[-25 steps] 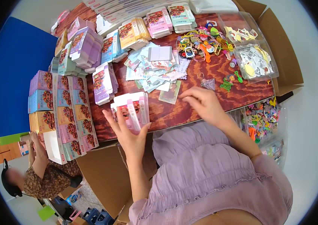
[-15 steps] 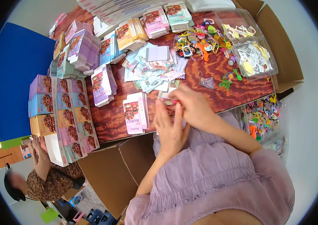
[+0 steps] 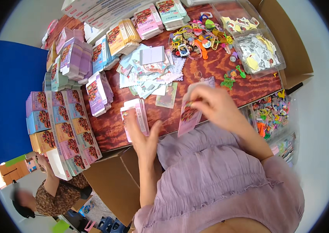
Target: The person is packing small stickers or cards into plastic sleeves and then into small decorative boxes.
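Crowding table: packet stacks, loose cards, toy pile.

Left hand stretched forward from bent elbow, palm down, fingers extended and slightly spread, right hand raised a little higher and further out, fingers curled in a pinching grip, forearm angled in from lower right
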`<state>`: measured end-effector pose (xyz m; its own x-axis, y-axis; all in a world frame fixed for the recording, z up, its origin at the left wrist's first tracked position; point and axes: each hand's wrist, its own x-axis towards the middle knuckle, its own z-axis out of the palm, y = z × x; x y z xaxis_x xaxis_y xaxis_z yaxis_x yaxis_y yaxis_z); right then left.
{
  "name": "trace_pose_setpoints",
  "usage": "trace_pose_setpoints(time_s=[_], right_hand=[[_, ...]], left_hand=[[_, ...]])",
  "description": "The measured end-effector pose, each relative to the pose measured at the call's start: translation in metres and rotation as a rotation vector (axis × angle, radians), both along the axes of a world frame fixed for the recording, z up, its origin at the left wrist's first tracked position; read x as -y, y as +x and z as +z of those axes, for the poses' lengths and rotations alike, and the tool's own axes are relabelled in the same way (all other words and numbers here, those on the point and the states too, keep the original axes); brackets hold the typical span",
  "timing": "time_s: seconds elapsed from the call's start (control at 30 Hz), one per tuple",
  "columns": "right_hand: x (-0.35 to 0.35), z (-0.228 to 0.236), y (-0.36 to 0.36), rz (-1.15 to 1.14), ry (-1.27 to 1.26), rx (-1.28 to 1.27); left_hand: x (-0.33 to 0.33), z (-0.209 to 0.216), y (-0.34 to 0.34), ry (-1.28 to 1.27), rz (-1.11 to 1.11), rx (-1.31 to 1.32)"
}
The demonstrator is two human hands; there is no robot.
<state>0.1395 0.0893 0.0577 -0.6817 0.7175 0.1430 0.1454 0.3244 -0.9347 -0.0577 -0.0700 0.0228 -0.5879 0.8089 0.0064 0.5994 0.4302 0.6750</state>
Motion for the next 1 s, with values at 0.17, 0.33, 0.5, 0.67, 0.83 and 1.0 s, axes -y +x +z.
trace_pose_setpoints(time_s=[0.17, 0.33, 0.5, 0.67, 0.83, 1.0], right_hand=[[-0.012, -0.002, -0.001, 0.002, -0.106, 0.085], [-0.005, -0.011, -0.002, 0.046, -0.104, 0.052], [-0.003, -0.016, -0.001, 0.026, -0.095, 0.073], [-0.001, -0.017, -0.001, 0.017, -0.055, 0.053], [-0.001, -0.019, -0.002, -0.019, 0.028, 0.077], [0.01, -0.011, -0.013, 0.155, 0.065, -0.039]], left_hand=[[0.017, -0.046, -0.023, -0.189, 0.07, -0.408], [0.022, -0.043, -0.028, -0.126, 0.07, -0.325], [0.024, -0.041, -0.025, -0.018, 0.194, -0.137], [0.028, -0.046, -0.029, -0.003, 0.206, -0.123], [0.018, -0.028, -0.015, -0.05, 0.129, -0.373], [-0.012, 0.008, 0.016, 0.09, -0.377, 1.203]])
